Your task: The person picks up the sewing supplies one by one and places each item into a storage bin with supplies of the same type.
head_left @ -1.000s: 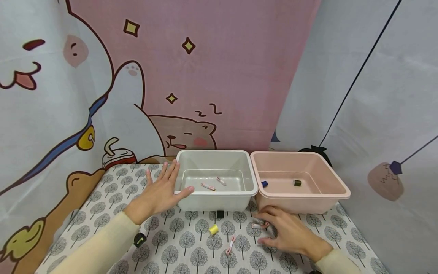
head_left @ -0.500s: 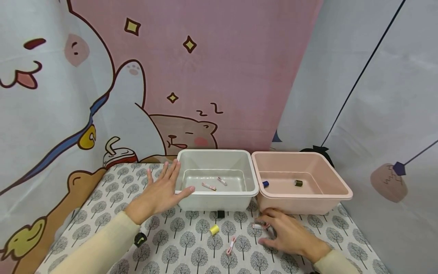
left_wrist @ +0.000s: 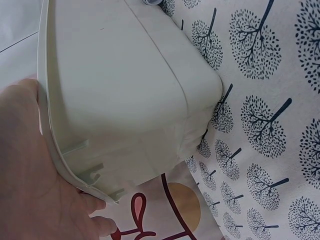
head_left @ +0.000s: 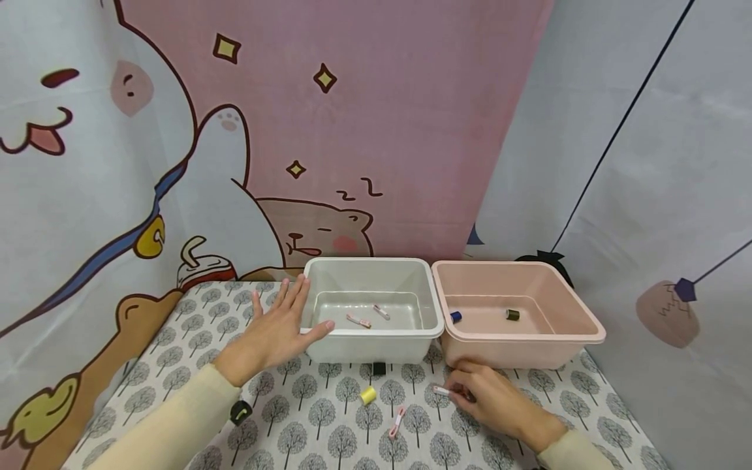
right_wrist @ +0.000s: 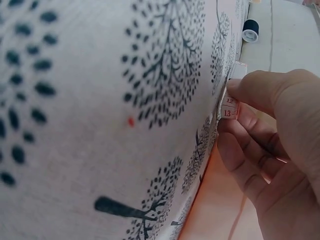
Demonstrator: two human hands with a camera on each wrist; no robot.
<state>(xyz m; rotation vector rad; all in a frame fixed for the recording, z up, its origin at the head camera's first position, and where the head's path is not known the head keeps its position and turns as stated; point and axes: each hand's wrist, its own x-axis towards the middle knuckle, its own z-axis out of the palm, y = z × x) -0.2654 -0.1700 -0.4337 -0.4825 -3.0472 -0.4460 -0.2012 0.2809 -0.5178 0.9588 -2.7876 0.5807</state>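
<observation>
My right hand [head_left: 496, 401] pinches a folded measuring tape [right_wrist: 230, 106] between thumb and fingers, low over the cloth in front of the pink bin [head_left: 523, 352]. Printed numbers show on the tape in the right wrist view; my fingers cover part of it. My left hand [head_left: 276, 336] lies with straight, spread fingers against the left end of the white bin [head_left: 376, 347], its thumb at the front rim. Another folded measuring tape [head_left: 396, 423] lies on the cloth, near a yellow thread spool [head_left: 368, 395]. A black thread spool [head_left: 378, 369] stands by the white bin's front.
Inside the white bin lie two folded tapes, one left [head_left: 358, 320] and one right [head_left: 381, 312]. The pink bin holds a blue spool [head_left: 455, 316] and a dark green spool [head_left: 512, 314]. Behind the tree-print tablecloth [head_left: 317, 450] hangs a cartoon curtain [head_left: 411, 130].
My right thumb and fingers have closed on the measuring tape, which lay between them before. The left hand stays in place at the white bin.
</observation>
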